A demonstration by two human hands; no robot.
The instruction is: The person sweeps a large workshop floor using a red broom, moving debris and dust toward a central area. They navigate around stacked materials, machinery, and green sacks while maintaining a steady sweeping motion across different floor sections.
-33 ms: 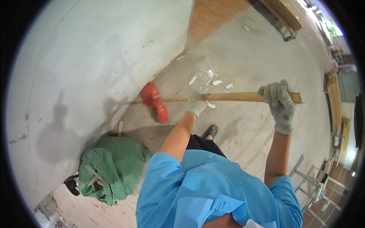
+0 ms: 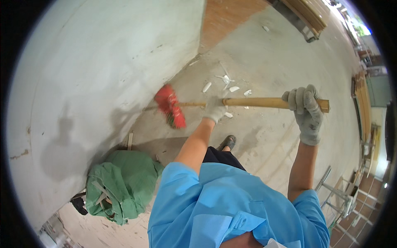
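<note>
Observed a broom point(image 2: 256, 103) across the work area, with a round, smooth, pale-brown handle and a red, ragged-edged head point(image 2: 170, 105), blurred, close to the foot of the wall at left; cannot tell whether touching the floor. Found the right hand point(image 2: 304, 107) closed in a fist around the handle near its outer end, and the left hand point(image 2: 215, 109) wrapped around the shaft farther down, partly blurred. Noted pale grey gloves point(image 2: 309, 130) of fabric appearance on both. Recorded white, irregular fragments point(image 2: 234, 89) scattered beyond the handle on a dull grey, stained floor point(image 2: 289, 70). Noted a flat, pale, scuffed wall point(image 2: 95, 62), a crumpled green cloth sack point(image 2: 130, 175) near its base, and long wooden boards point(image 2: 364, 109) and a metal frame point(image 2: 337, 192) at right.
</note>
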